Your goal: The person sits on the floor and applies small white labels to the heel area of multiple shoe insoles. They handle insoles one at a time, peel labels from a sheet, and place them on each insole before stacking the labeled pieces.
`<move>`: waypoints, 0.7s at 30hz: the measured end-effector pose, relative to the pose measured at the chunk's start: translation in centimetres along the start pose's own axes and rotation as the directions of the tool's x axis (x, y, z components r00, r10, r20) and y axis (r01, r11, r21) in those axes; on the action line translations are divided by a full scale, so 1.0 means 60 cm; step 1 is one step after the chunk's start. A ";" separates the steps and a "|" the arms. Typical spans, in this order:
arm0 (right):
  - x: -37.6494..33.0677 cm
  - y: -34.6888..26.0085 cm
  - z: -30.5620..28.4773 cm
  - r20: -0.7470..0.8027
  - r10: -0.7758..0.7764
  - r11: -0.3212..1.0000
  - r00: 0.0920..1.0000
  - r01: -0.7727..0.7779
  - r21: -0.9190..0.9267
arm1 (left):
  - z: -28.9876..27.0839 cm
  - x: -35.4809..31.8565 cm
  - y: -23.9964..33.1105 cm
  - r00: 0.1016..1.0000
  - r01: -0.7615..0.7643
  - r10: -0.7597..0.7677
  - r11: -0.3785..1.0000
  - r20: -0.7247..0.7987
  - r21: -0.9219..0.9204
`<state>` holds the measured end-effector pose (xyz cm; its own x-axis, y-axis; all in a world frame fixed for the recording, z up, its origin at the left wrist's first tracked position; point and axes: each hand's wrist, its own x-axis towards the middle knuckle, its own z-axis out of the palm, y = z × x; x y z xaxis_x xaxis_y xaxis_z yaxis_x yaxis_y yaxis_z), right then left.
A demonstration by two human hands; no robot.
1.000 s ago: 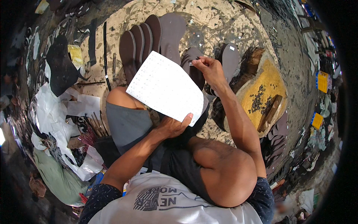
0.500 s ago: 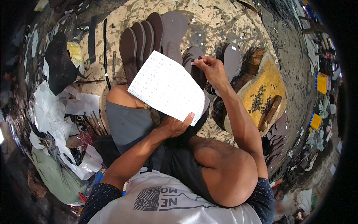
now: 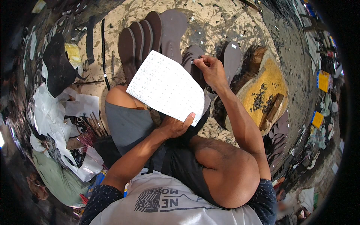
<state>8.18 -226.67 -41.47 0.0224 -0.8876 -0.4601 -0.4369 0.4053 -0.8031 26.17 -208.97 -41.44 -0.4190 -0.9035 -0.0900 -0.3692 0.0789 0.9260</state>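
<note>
I watch the left hand [image 3: 175, 126] clamp the flat white printed paper sheet [image 3: 167, 88] at its 5 o'clock corner, thumb on top. At the sheet's 1 o'clock, the right hand [image 3: 212, 72] pinches a small white rectangular label [image 3: 193, 62], thumb and forefinger together, by dark brown rounded soles [image 3: 192, 51]; whether they touch, I can't quite tell. A yellow-topped wooden block [image 3: 245, 95] sits at 3 o'clock.

The white sheet [image 3: 168, 90], its marks [image 3: 154, 70] too small to read, partly hides the left hand [image 3: 175, 127]
</note>
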 end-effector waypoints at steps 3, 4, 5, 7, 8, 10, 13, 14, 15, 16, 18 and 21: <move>-0.004 -0.011 0.008 0.002 -0.068 0.991 0.998 0.068 -0.112 | -0.001 -0.005 -0.001 1.000 0.011 -0.011 1.000 -0.008 -0.002; -0.003 -0.012 0.007 -0.005 -0.098 0.981 0.995 0.096 -0.171 | -0.002 -0.002 0.001 1.000 0.018 -0.018 1.000 -0.010 -0.019; -0.002 -0.013 0.007 -0.010 -0.128 0.965 0.992 0.122 -0.230 | -0.003 -0.001 0.003 1.000 0.027 -0.027 0.999 -0.010 -0.037; 0.000 0.020 0.018 -0.236 -0.369 0.897 0.899 0.277 -0.345 | -0.003 0.007 0.009 0.998 0.064 -0.065 0.994 -0.007 -0.094; 0.003 0.031 0.025 -0.327 -0.486 0.845 0.810 0.342 -0.411 | -0.004 0.008 0.008 0.999 0.039 -0.041 0.996 -0.016 -0.080; 0.005 0.037 0.024 -0.267 -0.223 0.974 0.937 0.228 -0.014 | -0.003 0.004 0.001 0.999 -0.005 0.003 0.999 -0.036 -0.053; 0.006 0.040 -0.004 -0.023 0.007 0.977 1.000 -0.002 0.214 | 0.003 0.007 -0.017 0.938 -0.292 0.331 0.914 -0.100 0.282; 0.006 0.055 -0.013 -0.004 0.009 0.967 1.000 -0.008 0.255 | 0.003 0.011 -0.011 0.967 -0.218 0.232 0.968 -0.109 0.125; 0.006 0.069 -0.020 0.013 0.010 0.955 1.000 -0.014 0.297 | 0.003 0.013 -0.003 0.986 -0.135 0.131 0.990 -0.099 -0.035; 0.003 0.073 -0.022 0.018 -0.043 0.967 0.999 0.037 0.251 | 0.000 0.017 0.006 0.997 -0.043 0.030 0.981 -0.072 -0.187; -0.005 0.066 -0.022 0.013 -0.061 0.965 0.998 0.056 0.256 | 0.012 0.003 -0.032 0.868 -0.397 0.464 0.862 -0.178 0.315; -0.051 0.018 -0.002 -0.126 -0.158 0.985 0.979 0.166 0.051 | 0.001 -0.007 -0.057 0.754 -0.512 0.643 0.702 -0.134 0.495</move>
<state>7.56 -223.53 -40.88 -0.0220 -0.9609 -0.2761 -0.3806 0.2634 -0.8864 27.53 -208.86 -44.59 -0.4426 -0.6867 0.5766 -0.4554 0.7261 0.5151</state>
